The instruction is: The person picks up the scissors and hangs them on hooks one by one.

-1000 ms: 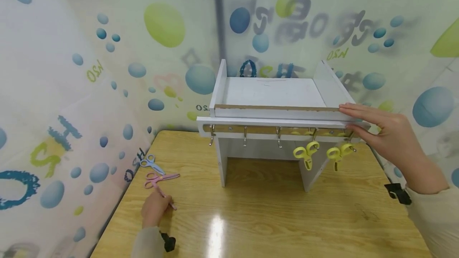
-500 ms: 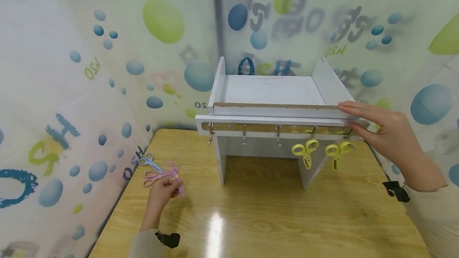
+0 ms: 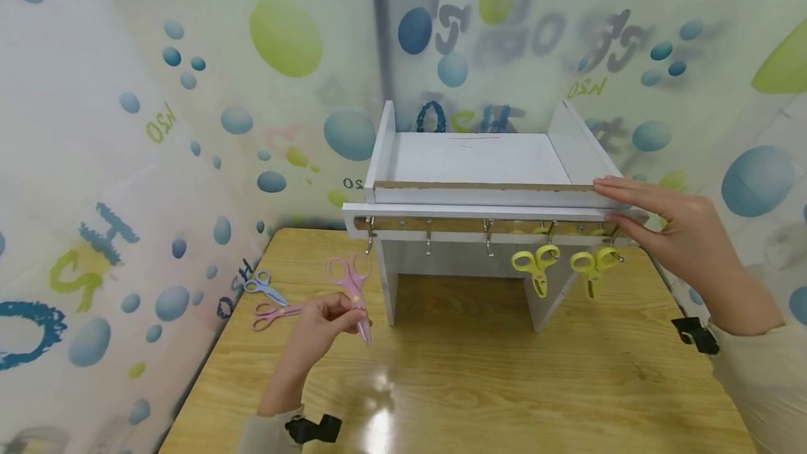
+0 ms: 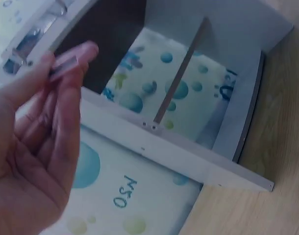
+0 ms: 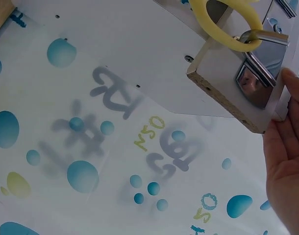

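My left hand (image 3: 318,328) pinches a pair of pink scissors (image 3: 356,294) by the blades, handles pointing up, left of a small white shelf unit (image 3: 466,197). In the left wrist view, thumb and fingers press the blade end (image 4: 73,58). My right hand (image 3: 684,237) holds the right end of the shelf's front hook rail, thumb in front; the right wrist view shows the fingers (image 5: 284,147) behind the board. Two yellow scissors (image 3: 536,270) hang from the two right-hand hooks. The three hooks (image 3: 429,237) to their left carry nothing.
Blue scissors (image 3: 267,289) and a second pair of pink scissors (image 3: 271,314) lie on the wooden table (image 3: 466,384) at the left. Wall sheets (image 3: 176,230) printed with coloured spots stand behind and at both sides.
My left hand has lifted one pair of pink scissors off the table and carried it right, turning the handles upward. The right hand has stayed on the shelf.
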`<control>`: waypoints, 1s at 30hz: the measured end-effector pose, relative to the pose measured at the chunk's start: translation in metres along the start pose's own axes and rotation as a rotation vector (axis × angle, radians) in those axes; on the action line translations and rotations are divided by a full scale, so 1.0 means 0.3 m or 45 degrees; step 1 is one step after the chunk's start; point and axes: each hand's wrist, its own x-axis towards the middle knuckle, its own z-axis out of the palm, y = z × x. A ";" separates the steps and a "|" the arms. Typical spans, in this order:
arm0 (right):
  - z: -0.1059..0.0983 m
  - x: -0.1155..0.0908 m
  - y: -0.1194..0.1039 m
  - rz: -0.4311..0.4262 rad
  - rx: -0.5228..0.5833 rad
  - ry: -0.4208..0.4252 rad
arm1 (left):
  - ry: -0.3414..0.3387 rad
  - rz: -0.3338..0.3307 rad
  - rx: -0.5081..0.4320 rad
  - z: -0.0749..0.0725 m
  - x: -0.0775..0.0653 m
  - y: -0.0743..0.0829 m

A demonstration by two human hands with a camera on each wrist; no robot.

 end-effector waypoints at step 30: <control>0.004 -0.003 0.004 -0.005 -0.011 0.023 | -0.201 0.348 0.230 0.408 0.206 0.162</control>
